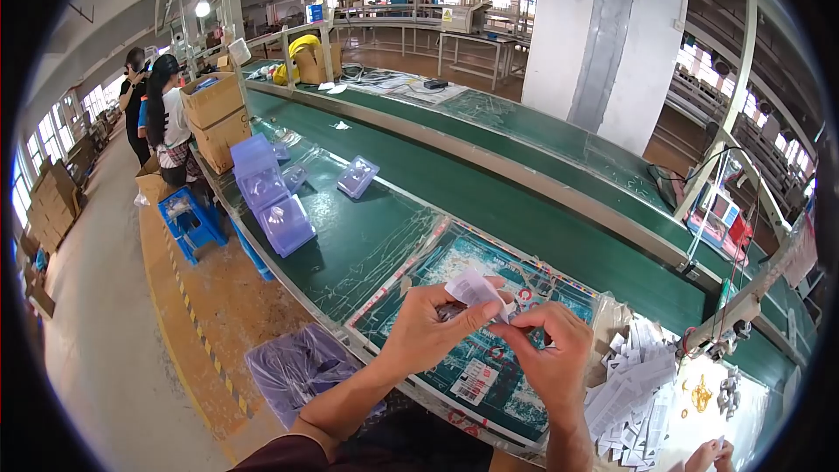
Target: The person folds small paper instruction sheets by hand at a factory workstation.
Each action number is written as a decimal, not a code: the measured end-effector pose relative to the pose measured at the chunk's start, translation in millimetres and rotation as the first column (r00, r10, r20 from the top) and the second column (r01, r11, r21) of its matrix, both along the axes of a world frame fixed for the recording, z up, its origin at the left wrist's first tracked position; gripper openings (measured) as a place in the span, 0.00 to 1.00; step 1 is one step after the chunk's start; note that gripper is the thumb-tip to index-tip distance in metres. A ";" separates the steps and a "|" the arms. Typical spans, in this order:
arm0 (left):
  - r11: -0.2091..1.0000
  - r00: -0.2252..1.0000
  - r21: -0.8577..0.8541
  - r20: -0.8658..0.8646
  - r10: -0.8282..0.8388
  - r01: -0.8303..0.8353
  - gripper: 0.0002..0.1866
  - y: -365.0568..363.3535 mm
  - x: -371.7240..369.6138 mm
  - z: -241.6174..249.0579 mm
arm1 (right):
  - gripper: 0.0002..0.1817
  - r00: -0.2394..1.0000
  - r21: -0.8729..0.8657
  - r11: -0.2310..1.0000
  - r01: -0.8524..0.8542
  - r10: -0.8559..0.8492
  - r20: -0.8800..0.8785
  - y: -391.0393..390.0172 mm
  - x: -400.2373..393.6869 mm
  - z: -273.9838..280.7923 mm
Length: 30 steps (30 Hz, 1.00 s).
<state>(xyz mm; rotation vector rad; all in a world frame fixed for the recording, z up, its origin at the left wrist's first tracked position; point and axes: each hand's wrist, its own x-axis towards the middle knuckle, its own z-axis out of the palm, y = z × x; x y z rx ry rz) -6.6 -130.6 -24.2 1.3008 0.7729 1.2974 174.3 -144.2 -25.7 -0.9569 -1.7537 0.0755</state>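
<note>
A: What are the two hands doing with their fingers?

B: Both are closed on a thin, curled white paper slip with faint printing. The left hand grips it between thumb and fingers; the right hand pinches narrowly at its lower right end. Whether anything small is tucked in the fold — I cannot tell.

A: And where is the slip?

B: Held up over a teal printed board with worn white patches, which lies at the near side of the workbench.

A: What is beside the right hand?

B: A loose heap of white printed paper slips. Past it are yellow looped bands, small grey metallic pieces and, at the bottom edge, another person's hands.

A: Anything on the other side?

B: Farther up the green surface, a row of translucent purple plastic trays overlap one another, with a single clear plastic tray lying apart — to their right.
</note>
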 end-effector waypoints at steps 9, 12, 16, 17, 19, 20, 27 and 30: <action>0.999 0.988 0.033 -0.154 0.000 0.005 0.12 0.4 -15.1 -1.9 | 0.09 0.861 -0.331 0.891 -0.310 0.115 -0.495 4.9 5.0 -7.4; 0.997 0.985 0.065 -0.164 0.054 -0.044 0.13 6.9 -13.2 -14.9 | 0.08 0.926 -0.280 0.936 -0.214 0.103 -0.363 3.8 1.0 -5.3; 0.993 0.988 0.096 -0.136 0.075 -0.062 0.13 3.7 -11.4 -13.2 | 0.08 0.942 -0.244 0.960 -0.139 0.053 -0.332 7.4 2.5 -10.7; 0.992 0.973 0.111 -0.215 0.085 -0.063 0.12 2.9 -13.9 -12.0 | 0.08 0.944 -0.237 0.963 -0.130 0.047 -0.328 8.1 3.6 -11.2; 0.990 0.951 0.129 -0.294 0.097 -0.061 0.11 3.1 -14.5 -11.2 | 0.08 0.954 -0.202 0.966 -0.159 0.098 -0.284 8.1 2.0 -3.6; 0.973 0.954 0.214 -0.265 0.141 -0.085 0.10 3.1 -13.1 -11.9 | 0.08 0.960 -0.170 0.967 -0.190 0.146 -0.238 7.9 1.5 -0.3; 0.917 0.929 0.376 -0.276 0.248 -0.133 0.06 -1.9 -12.5 -13.9 | 0.05 0.968 -0.178 0.963 -0.201 0.168 -0.187 6.4 3.4 -1.0; 0.925 0.934 0.354 -0.267 0.237 -0.134 0.06 -2.9 -12.1 -10.8 | 0.05 0.970 -0.179 0.966 -0.188 0.154 -0.189 4.5 2.9 0.4</action>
